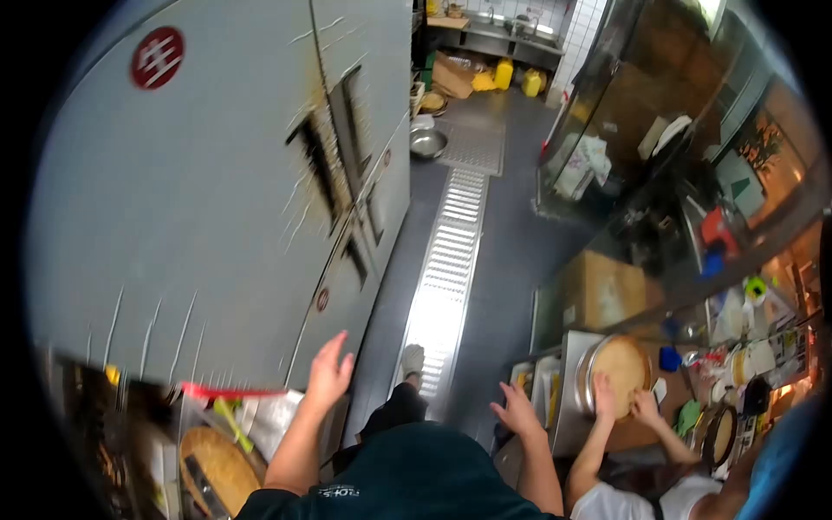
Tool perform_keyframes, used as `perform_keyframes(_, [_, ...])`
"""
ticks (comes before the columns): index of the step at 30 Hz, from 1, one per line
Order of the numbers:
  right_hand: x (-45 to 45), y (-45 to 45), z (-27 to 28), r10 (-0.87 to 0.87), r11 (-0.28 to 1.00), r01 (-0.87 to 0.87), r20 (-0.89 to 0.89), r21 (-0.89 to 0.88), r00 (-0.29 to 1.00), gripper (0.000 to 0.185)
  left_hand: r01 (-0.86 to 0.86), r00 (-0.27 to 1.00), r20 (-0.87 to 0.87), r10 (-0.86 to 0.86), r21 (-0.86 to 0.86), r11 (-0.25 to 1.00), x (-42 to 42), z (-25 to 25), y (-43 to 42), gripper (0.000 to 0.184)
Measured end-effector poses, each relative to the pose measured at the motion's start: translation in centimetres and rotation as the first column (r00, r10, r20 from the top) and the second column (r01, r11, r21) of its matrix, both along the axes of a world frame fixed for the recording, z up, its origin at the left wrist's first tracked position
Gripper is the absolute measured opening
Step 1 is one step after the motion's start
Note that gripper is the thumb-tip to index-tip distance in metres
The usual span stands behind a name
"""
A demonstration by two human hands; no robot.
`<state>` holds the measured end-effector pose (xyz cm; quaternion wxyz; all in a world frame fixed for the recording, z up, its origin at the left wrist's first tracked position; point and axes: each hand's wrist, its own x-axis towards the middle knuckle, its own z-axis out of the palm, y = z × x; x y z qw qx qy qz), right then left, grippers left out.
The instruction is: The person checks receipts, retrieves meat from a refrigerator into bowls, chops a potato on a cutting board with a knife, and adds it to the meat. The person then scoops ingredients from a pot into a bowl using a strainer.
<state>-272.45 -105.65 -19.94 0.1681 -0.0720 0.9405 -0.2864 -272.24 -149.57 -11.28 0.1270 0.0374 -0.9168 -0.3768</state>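
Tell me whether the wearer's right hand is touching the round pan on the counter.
Apart. The head view shows the right hand short of the round pan, with part of the steel counter visible between them.

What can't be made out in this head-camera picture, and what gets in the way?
All in the head view:
Inside of the grey cabinet: hidden by its shut doors.
Far end of the round board at lower left: cut off by the bottom edge.
Lettering on the dark shirt: too small and blurred to read fully.
Pale round surface under a co-worker's hands: partly covered, too blurred to identify.
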Motion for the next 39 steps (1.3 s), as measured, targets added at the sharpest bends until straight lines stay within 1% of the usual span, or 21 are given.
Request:
perform_keyframes(2, [-5.2,0.3,-0.9,-0.042,0.998,0.041,0.015,0.048,0.999,0.065,-0.065,0.987,-0.147,0.064,-0.003,0.998,-7.7,0.3,-2.4,0.045])
perform_keyframes(3, [-7.9,0.0,-1.0,-0.028,0.994,0.02,0.075,0.104,0.997,0.065,-0.116,0.975,-0.182,0.126,0.069,0.991,-11.5,-0.1,-3.5,0.045])
perform_keyframes(5, [-13.7,-0.4,0.5,0.009,0.974,-0.054,0.204,0.221,0.979,0.065,-0.189,0.936,-0.291,0.197,0.055,0.98,-18.4,2.9,-4.9,0.05])
perform_keyframes(6, [-16.6,-0.5,0.8,0.067,0.984,-0.09,0.144,0.154,0.987,0.065,-0.217,0.911,-0.35,0.216,0.037,0.975,-21.6,4.4,-5.3,0.053])
perform_keyframes(8, [-22.5,-1.9,4.1,0.056,0.993,-0.063,0.067,0.102,0.996,0.064,-0.271,0.852,-0.466,0.236,-0.009,0.962,-27.1,7.0,-5.9,0.059])
perform_keyframes(11, [-30.2,-3.0,6.1,0.037,0.996,-0.036,-0.013,0.076,0.999,0.061,-0.293,0.791,-0.54,0.288,0.079,0.953,-33.3,8.1,-6.1,0.066])
perform_keyframes(12, [-32.8,-3.2,6.8,0.046,0.995,-0.048,0.015,0.085,0.999,0.061,-0.305,0.786,-0.532,0.313,0.106,0.946,-34.6,8.3,-6.1,0.068])
perform_keyframes(15, [-40.1,-3.0,6.4,0.146,0.978,-0.156,0.085,0.135,0.986,0.062,-0.346,0.703,-0.521,0.485,0.344,0.873,-37.3,6.4,-5.5,0.069])
perform_keyframes(20, [-54.9,-2.9,4.4,0.414,0.887,-0.442,0.19,0.138,0.89,0.066,-0.488,0.647,-0.374,0.664,0.465,0.738,-39.1,6.5,-4.7,0.068])
perform_keyframes(23, [-65.6,-5.1,3.7,0.606,0.774,-0.621,0.139,0.126,0.783,0.063,-0.58,0.509,-0.286,0.812,0.583,0.569,-40.8,6.9,-3.8,0.067])
perform_keyframes(25, [-72.2,-8.3,4.7,0.705,0.696,-0.704,0.055,0.139,0.707,0.06,-0.624,0.369,-0.298,0.881,0.623,0.472,-43.2,8.0,-2.4,0.064])
perform_keyframes(26, [-74.6,-9.8,5.5,0.745,0.657,-0.739,0.022,0.147,0.667,0.059,-0.578,0.336,-0.285,0.898,0.69,0.435,-44.2,9.5,-2.0,0.061])
perform_keyframes(27, [-76.7,-11.3,6.3,0.784,0.62,-0.778,-0.049,0.106,0.618,0.057,-0.523,0.309,-0.272,0.911,0.752,0.401,-44.8,10.8,-1.2,0.058])
perform_keyframes(29, [-79.8,-15.5,8.2,0.826,0.542,-0.84,-0.193,0.014,0.53,0.055,-0.612,0.177,-0.224,0.958,0.737,0.285,-45.7,11.1,0.8,0.054])
perform_keyframes(30, [-80.5,-17.7,9.7,0.843,0.48,-0.874,-0.234,-0.079,0.484,0.053,-0.701,0.138,-0.246,0.96,0.66,0.27,-45.9,10.9,3.0,0.051])
perform_keyframes(31, [-81.0,-19.7,10.9,0.856,0.43,-0.891,-0.245,-0.148,0.454,0.052,-0.777,0.147,-0.216,0.965,0.579,0.248,-45.4,11.1,6.0,0.05])
perform_keyframes(33, [-80.2,-23.3,13.2,0.88,0.327,-0.899,-0.254,-0.292,0.402,0.05,-0.799,0.081,-0.247,0.966,0.563,0.211,-43.9,10.0,11.9,0.046])
perform_keyframes(35, [-77.6,-27.2,15.5,0.908,0.248,-0.846,-0.191,-0.473,0.373,0.043,-0.704,0.004,-0.24,0.971,0.689,0.173,-41.8,9.4,17.9,0.043])
perform_keyframes(36, [-76.1,-29.0,16.0,0.923,0.206,-0.802,-0.161,-0.561,0.35,0.041,-0.634,-0.046,-0.196,0.979,0.763,0.123,-39.6,6.7,21.2,0.041])
perform_keyframes(37, [-74.2,-30.7,16.6,0.936,0.169,-0.749,-0.133,-0.641,0.325,0.039,-0.497,-0.128,-0.122,0.984,0.867,0.043,-35.4,0.9,25.6,0.039])
perform_keyframes(39, [-69.2,-33.6,20.7,0.968,-0.02,-0.635,-0.174,-0.772,0.18,0.036,-0.212,-0.315,0.018,0.949,0.973,-0.088,-28.1,-9.3,34.1,0.035])
